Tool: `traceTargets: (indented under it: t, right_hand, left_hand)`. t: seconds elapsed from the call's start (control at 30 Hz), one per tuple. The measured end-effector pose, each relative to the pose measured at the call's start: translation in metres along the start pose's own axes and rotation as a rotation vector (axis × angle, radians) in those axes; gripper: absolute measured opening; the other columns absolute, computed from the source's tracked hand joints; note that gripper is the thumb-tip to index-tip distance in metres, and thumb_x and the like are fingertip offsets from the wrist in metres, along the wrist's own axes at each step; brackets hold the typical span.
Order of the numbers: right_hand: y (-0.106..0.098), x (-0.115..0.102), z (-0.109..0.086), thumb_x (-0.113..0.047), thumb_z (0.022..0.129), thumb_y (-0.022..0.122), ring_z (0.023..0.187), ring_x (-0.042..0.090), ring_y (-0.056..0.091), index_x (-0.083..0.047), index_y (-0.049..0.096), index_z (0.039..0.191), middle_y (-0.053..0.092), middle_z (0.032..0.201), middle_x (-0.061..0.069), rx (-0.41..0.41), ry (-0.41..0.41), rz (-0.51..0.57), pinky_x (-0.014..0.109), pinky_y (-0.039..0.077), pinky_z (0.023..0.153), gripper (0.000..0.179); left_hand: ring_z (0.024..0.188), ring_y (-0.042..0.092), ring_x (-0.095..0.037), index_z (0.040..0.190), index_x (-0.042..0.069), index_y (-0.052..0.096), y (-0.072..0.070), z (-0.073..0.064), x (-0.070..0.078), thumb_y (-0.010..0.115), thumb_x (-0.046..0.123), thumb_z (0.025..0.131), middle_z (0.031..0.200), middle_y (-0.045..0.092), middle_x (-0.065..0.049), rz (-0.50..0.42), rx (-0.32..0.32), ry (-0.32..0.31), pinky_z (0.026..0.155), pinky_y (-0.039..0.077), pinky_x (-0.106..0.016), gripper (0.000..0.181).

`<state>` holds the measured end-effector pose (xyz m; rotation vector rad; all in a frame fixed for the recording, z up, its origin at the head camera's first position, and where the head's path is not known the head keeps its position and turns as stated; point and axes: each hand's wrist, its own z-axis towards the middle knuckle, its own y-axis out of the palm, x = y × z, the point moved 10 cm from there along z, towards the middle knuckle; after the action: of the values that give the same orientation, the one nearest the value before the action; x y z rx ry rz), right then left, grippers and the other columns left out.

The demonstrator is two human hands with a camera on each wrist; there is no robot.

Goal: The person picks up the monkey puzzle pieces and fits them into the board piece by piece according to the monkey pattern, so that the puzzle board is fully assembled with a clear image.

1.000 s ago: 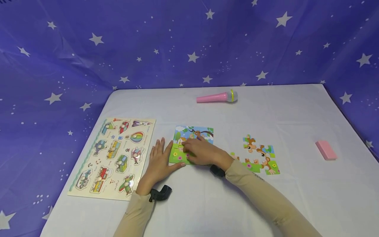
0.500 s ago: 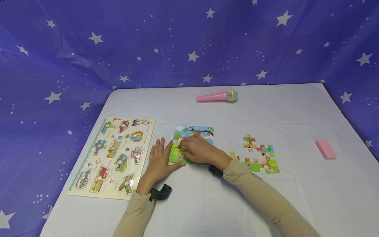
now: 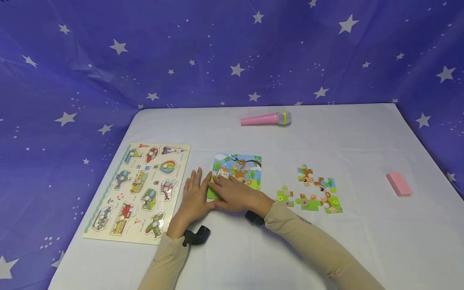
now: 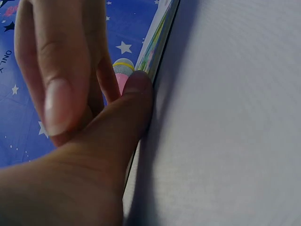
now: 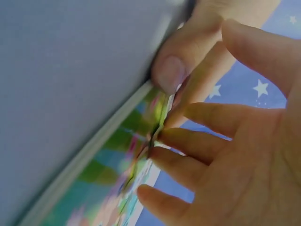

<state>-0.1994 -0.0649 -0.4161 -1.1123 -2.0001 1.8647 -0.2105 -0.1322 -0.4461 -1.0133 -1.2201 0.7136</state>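
A small jigsaw puzzle (image 3: 242,174) with a monkey, a house and a green meadow lies mid-table. My left hand (image 3: 193,199) rests along its left side, fingers spread, the thumb (image 4: 138,84) at the near edge. Over the near part of the puzzle lies my right hand (image 3: 235,196), its fingers fairly straight, the tips (image 5: 162,136) touching the surface by the left side. That hand hides the lower area of the picture, and whether a piece is under it cannot be seen. To the right are several loose jigsaw pieces (image 3: 309,204) with monkey parts and grass.
A wooden peg puzzle board (image 3: 143,189) with vehicle shapes lies at the left, close to my left hand. A pink toy microphone (image 3: 261,119) is at the back. A pink block (image 3: 399,184) sits at the right on the white tablecloth (image 3: 366,237).
My right hand has shifted left and its curled fingers have straightened out over the puzzle. More of the picture and the leftmost loose piece are uncovered. My left hand has stayed put.
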Motion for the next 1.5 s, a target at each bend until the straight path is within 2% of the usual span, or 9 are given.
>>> traceTargets:
  t: [0.17,0.33,0.6,0.8,1.0,1.1,1.23,1.33,1.5]
  right_hand:
    - [-0.003,0.003,-0.002,-0.045,0.091,0.047,0.135,0.025,0.031,-0.007,0.036,0.139,0.034,0.145,0.012,0.035,-0.024,-0.015,0.046,0.025,0.110,0.063]
    - [0.000,0.010,-0.002,-0.045,0.091,0.048,0.136,0.021,0.031,-0.009,0.039,0.137,0.034,0.146,0.009,0.047,-0.037,0.010,0.043,0.025,0.111,0.059]
    - [-0.006,0.009,-0.004,-0.036,0.089,0.054,0.133,0.024,0.036,-0.008,0.045,0.133,0.038,0.143,0.011,0.093,-0.091,0.063,0.039,0.030,0.109,0.053]
    - [-0.009,0.012,-0.004,-0.036,0.088,0.056,0.132,0.023,0.037,-0.010,0.048,0.131,0.042,0.140,0.010,0.107,-0.090,0.095,0.037,0.030,0.109,0.051]
    - [-0.016,0.017,-0.005,-0.035,0.089,0.055,0.125,0.019,0.044,-0.013,0.052,0.127,0.051,0.130,0.004,0.167,-0.100,0.128,0.035,0.033,0.107,0.045]
    - [-0.021,0.022,-0.009,-0.034,0.089,0.054,0.117,0.017,0.051,-0.011,0.054,0.125,0.054,0.126,0.003,0.193,-0.092,0.163,0.034,0.037,0.104,0.042]
    - [-0.029,0.036,-0.017,-0.032,0.090,0.054,0.097,0.014,0.058,-0.008,0.055,0.123,0.060,0.115,0.004,0.227,-0.052,0.210,0.033,0.044,0.094,0.040]
    - [-0.036,0.055,-0.027,-0.031,0.090,0.054,0.100,0.016,0.057,-0.007,0.054,0.124,0.061,0.113,0.005,0.247,0.012,0.234,0.035,0.044,0.094,0.041]
    - [-0.048,0.099,-0.051,-0.030,0.091,0.054,0.108,0.022,0.057,-0.005,0.054,0.124,0.061,0.116,0.008,0.267,0.128,0.306,0.039,0.044,0.095,0.042]
  left_hand:
    - [0.139,0.004,-0.042,0.143,0.009,0.027,0.000,0.000,0.001,0.073,0.041,0.070,0.149,0.011,-0.028,-0.006,0.004,0.000,0.110,0.007,-0.057,0.092]
    - [0.139,0.003,-0.042,0.143,0.009,0.027,0.001,0.000,0.000,0.072,0.042,0.072,0.149,0.011,-0.028,-0.011,-0.004,-0.006,0.110,0.007,-0.057,0.090]
    - [0.138,0.007,-0.044,0.141,0.008,0.030,-0.001,0.000,0.003,0.072,0.044,0.071,0.148,0.014,-0.028,0.004,0.027,0.016,0.109,0.010,-0.058,0.089]
    - [0.137,0.008,-0.044,0.141,0.008,0.031,-0.002,-0.001,0.003,0.070,0.046,0.072,0.147,0.015,-0.029,0.011,0.036,0.019,0.109,0.011,-0.058,0.088]
    - [0.138,0.008,-0.044,0.141,0.008,0.032,-0.002,-0.001,0.003,0.069,0.049,0.072,0.147,0.016,-0.028,0.005,0.052,0.019,0.109,0.011,-0.058,0.088]
    - [0.138,0.007,-0.043,0.142,0.009,0.031,-0.002,-0.001,0.003,0.067,0.054,0.072,0.148,0.014,-0.027,-0.005,0.047,0.010,0.109,0.010,-0.058,0.091]
    - [0.139,0.004,-0.040,0.143,0.011,0.027,0.000,-0.001,0.000,0.063,0.061,0.072,0.150,0.011,-0.025,-0.008,0.024,-0.014,0.110,0.007,-0.056,0.094]
    - [0.140,0.001,-0.039,0.144,0.012,0.026,0.001,-0.001,-0.001,0.061,0.062,0.072,0.151,0.009,-0.023,-0.019,0.006,-0.031,0.112,0.004,-0.053,0.095]
    - [0.140,0.002,-0.040,0.143,0.010,0.027,0.001,-0.001,0.001,0.064,0.059,0.072,0.150,0.009,-0.024,-0.026,0.011,-0.025,0.111,0.004,-0.054,0.095]
